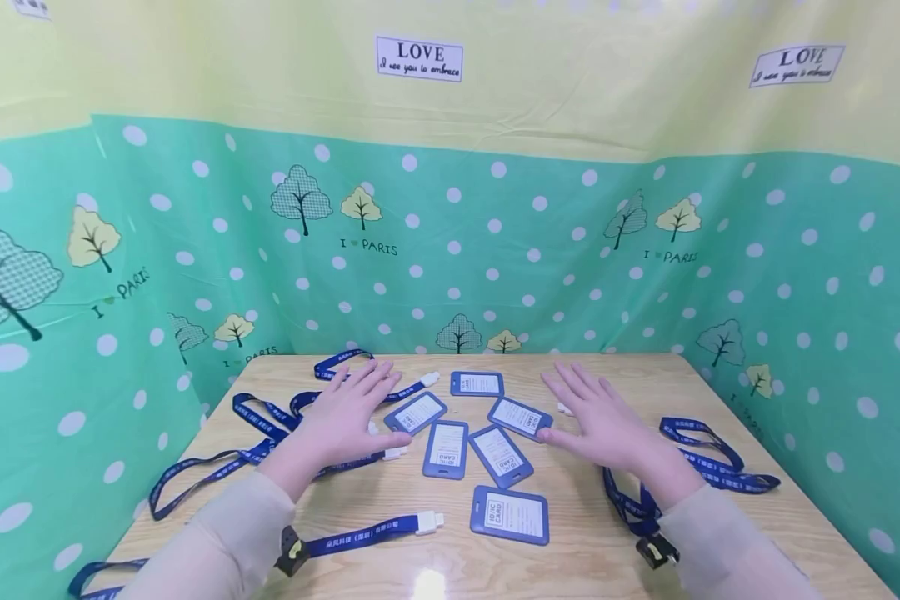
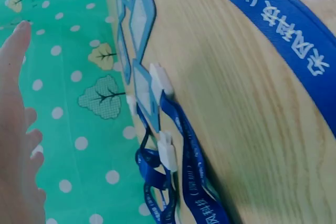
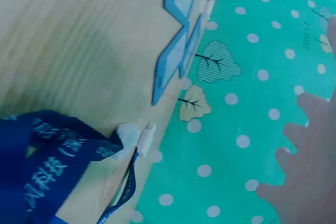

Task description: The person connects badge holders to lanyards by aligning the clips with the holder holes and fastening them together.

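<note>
Both hands are held palm down over the table with fingers spread, and neither holds anything. My left hand (image 1: 348,421) is above blue lanyards (image 1: 363,535) with white clips, left of the middle. My right hand (image 1: 603,425) is above another lanyard (image 1: 630,504) on the right. Between them lie several blue ID card holders (image 1: 446,450) with white inserts. The holder nearest the right thumb (image 1: 520,417) is partly overlapped by it in the head view. In the wrist views, the left fingers (image 2: 16,51) and right fingers (image 3: 310,129) appear raised off the tabletop.
The wooden table (image 1: 450,575) carries more lanyards at its left side and a folded lanyard (image 1: 708,454) at the right. A green and yellow curtain (image 1: 495,225) printed with dots and trees encloses the back and sides. Dark straps with a buckle (image 1: 291,552) are at the wrists.
</note>
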A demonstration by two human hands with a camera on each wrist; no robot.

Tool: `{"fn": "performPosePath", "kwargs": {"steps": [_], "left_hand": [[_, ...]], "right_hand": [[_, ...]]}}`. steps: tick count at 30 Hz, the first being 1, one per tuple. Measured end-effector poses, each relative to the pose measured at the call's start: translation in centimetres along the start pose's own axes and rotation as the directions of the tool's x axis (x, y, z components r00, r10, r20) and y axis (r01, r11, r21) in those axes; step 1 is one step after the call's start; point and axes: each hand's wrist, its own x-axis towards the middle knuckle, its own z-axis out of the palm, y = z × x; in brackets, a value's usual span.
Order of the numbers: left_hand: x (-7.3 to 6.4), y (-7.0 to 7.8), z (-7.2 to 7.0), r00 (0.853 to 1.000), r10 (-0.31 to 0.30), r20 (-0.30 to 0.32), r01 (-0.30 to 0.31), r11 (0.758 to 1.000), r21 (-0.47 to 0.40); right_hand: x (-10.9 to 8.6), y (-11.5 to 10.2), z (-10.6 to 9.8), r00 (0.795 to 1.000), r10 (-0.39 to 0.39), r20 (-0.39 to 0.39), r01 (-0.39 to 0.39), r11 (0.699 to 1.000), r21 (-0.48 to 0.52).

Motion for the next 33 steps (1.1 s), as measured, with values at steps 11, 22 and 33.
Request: {"fn": "performPosePath", "kwargs": {"steps": [11,22,33], "left_hand": [[0.1,-0.2,-0.9,0.997,-0.022,-0.069,0.021,1.000,-0.019],[-0.2,0.3,-1.5,0.992,-0.028,-0.125,0.017,0.996,-0.086],[-0.4,1.6,-1.8,0.977,-0.012,-0.215,-0.030,0.982,-0.188]], "right_hand": [[0.2,-0.5,-1.1,1.000,-0.005,-0.020,0.010,0.973,0.231],[0.5,-1.1,-1.5,0.997,0.026,-0.071,0.012,0.870,0.492],[1.0,-1.4,-1.2,0.985,0.130,-0.109,-0.013,0.699,0.715]]}}
